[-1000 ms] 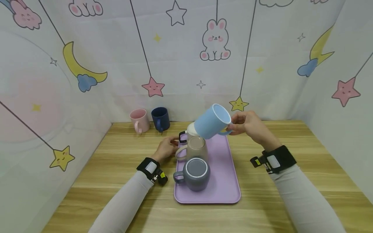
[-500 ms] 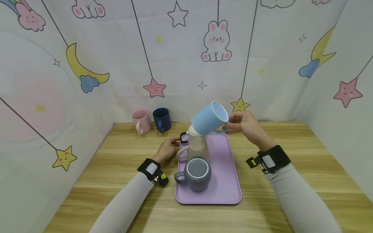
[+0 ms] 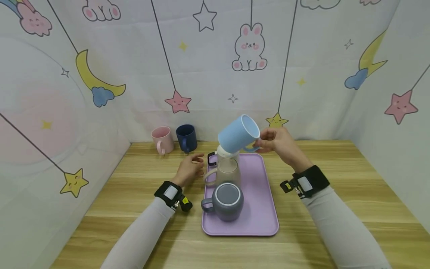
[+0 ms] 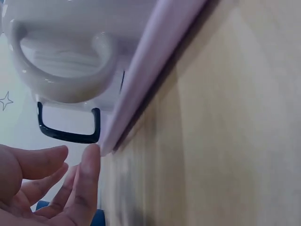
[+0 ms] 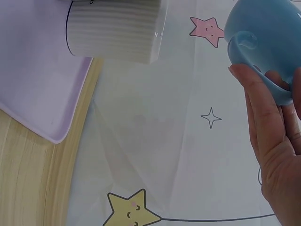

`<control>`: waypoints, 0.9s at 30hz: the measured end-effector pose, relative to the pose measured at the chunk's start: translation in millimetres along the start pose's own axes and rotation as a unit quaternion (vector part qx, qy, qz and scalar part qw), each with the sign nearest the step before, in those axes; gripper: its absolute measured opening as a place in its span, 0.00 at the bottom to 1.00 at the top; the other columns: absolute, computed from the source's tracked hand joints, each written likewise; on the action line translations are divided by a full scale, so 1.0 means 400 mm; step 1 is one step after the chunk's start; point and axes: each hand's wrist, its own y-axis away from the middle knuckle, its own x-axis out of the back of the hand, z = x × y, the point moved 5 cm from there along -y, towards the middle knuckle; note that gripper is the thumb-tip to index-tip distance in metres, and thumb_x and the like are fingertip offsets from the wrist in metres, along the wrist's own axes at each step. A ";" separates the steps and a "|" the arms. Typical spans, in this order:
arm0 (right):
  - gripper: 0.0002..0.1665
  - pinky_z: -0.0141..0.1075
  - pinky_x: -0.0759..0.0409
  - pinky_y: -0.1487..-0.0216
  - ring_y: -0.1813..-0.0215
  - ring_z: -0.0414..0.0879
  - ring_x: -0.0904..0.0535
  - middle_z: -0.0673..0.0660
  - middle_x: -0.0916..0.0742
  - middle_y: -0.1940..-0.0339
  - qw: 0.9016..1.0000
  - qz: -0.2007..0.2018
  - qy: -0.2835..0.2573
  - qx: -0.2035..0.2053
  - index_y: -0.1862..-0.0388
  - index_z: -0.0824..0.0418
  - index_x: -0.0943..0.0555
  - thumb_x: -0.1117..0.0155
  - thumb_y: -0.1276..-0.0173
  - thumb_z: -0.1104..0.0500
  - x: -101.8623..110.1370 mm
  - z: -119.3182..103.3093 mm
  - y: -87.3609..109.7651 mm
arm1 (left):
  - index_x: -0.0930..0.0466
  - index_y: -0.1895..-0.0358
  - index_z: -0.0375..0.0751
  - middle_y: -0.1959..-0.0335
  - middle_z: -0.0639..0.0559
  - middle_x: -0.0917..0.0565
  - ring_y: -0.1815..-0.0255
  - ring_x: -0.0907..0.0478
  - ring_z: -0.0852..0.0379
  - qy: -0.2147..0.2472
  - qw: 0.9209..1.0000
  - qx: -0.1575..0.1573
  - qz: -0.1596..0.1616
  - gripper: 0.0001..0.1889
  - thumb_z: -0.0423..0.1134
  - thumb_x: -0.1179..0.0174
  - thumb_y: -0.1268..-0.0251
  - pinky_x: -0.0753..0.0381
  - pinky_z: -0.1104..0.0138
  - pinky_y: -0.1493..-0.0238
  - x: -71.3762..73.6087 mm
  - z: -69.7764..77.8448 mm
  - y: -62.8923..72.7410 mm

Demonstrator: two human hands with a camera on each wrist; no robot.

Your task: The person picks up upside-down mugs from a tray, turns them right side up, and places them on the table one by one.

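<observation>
My right hand (image 3: 277, 144) pinches the handle of a light blue mug (image 3: 236, 134), held tilted in the air with its mouth toward the upper right. Beneath it, partly hidden in the head view, a white ribbed mug (image 5: 115, 30) with a black handle (image 4: 70, 135) stands at the far end of the lilac tray (image 3: 256, 201). My left hand (image 3: 189, 170) is left of the tray, fingers loosely bent and holding nothing, fingertips close to that black handle. In front of the white mug, a beige mug (image 3: 228, 172) and a dark grey mug (image 3: 227, 203) stand upside down, handles pointing left.
A pink mug (image 3: 162, 140) and a navy mug (image 3: 186, 138) stand upright at the back left of the wooden table (image 3: 151, 160). Behind the table hangs a white patterned cloth (image 3: 208, 74), with more of it along both sides.
My right hand has carried the light blue mug left and slightly up. My left hand has drawn back a little to the left from the black handle. The mugs on the tray stay put.
</observation>
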 end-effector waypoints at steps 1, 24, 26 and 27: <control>0.13 0.52 0.12 0.48 0.56 0.52 0.11 0.65 0.12 0.59 1.000 0.001 0.000 0.001 0.50 0.81 0.21 0.34 0.26 0.70 -0.001 0.000 -0.002 | 0.28 0.28 0.29 0.43 0.32 0.23 0.53 0.18 0.44 0.010 1.000 -0.001 0.005 0.23 0.25 0.45 0.24 0.09 0.61 0.55 0.003 0.004 -0.002; 0.13 0.49 0.11 0.51 0.58 0.49 0.11 0.59 0.11 0.61 0.998 0.033 -0.047 0.013 0.50 0.83 0.23 0.35 0.27 0.73 -0.027 0.010 -0.036 | 0.19 0.35 0.35 0.47 0.37 0.19 0.49 0.20 0.43 0.046 0.997 -0.062 0.027 0.18 0.37 0.39 0.22 0.09 0.60 0.58 0.002 0.103 -0.016; 0.13 0.49 0.11 0.51 0.57 0.48 0.11 0.59 0.11 0.61 0.998 0.036 -0.048 0.012 0.50 0.82 0.23 0.36 0.27 0.72 -0.030 0.012 -0.037 | 0.19 0.35 0.35 0.46 0.36 0.19 0.48 0.20 0.40 0.048 0.997 -0.063 0.025 0.19 0.38 0.39 0.22 0.09 0.59 0.57 -0.003 0.113 -0.016; 0.13 0.50 0.11 0.51 0.57 0.48 0.11 0.59 0.11 0.62 0.998 0.037 -0.049 0.011 0.50 0.82 0.23 0.36 0.27 0.72 -0.030 0.013 -0.038 | 0.19 0.35 0.34 0.46 0.35 0.19 0.46 0.20 0.38 0.052 0.996 -0.063 0.021 0.19 0.38 0.39 0.22 0.09 0.56 0.55 -0.006 0.118 -0.016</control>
